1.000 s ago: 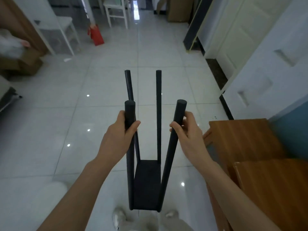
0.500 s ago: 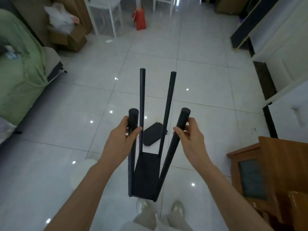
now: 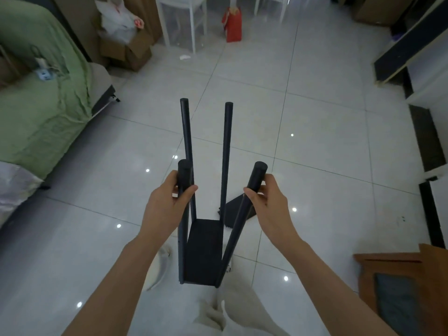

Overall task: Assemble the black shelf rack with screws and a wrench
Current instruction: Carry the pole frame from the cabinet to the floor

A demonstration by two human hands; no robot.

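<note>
Black shelf rack point(image 3: 204, 251), centre of view: one board with four poles rising from it. My left hand point(image 3: 167, 204) grasps the near-left pole just below its top, and my right hand point(image 3: 269, 202) grasps the near-right pole. Loose black panel point(image 3: 238, 209) on the tiled floor point(image 3: 327, 146), at 2 o'clock from the board. Green bed cover point(image 3: 41, 112) at 9 o'clock, red bag point(image 3: 232, 25) at 12.

Tile floor point(image 3: 327, 146) w/ blk panel point(image 3: 233, 210), red bag point(image 3: 232, 24).
</note>
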